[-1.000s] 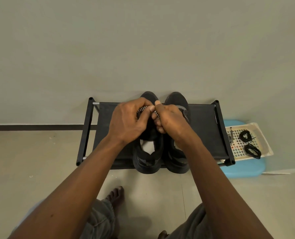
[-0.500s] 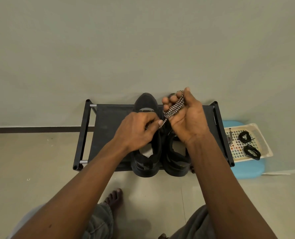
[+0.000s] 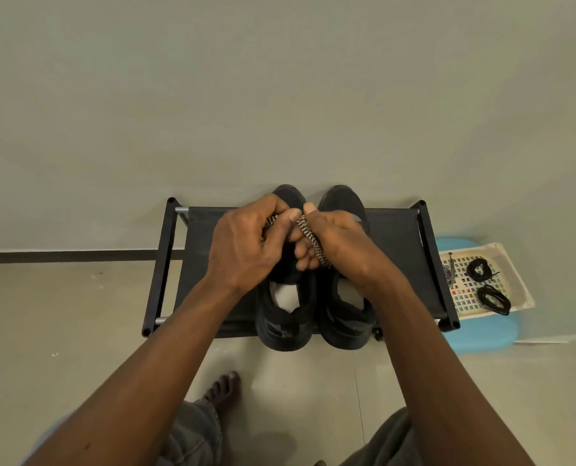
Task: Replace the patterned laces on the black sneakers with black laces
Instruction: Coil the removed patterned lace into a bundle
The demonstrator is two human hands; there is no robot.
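patterned lace (image 3: 308, 235), a black-and-white zigzag cord, is bunched between both hands above the front halves of the black sneakers (image 3: 285, 317). the left hand (image 3: 246, 247) holds one part of it, fingers (image 3: 273, 210) curled round the cord and thumb pressed on top. the right hand (image 3: 343, 243) grips the other part, fingers curled under it, thumb upright just beside the left thumb. the two hands touch each other.

the sneakers stand side by side on a low black shoe rack (image 3: 397, 237), heels toward the person, toes toward the wall. the hands cover the eyelets, so i cannot tell whether any lace is threaded there.

just right of the rack a pale perforated basket (image 3: 515, 280) lies on a blue stool (image 3: 481, 334). in it are two coiled black laces (image 3: 480, 270), apart from each other, and a second patterned lace (image 3: 449, 272) at its left edge. a bare foot (image 3: 224, 391) rests on the floor near the rack's front.
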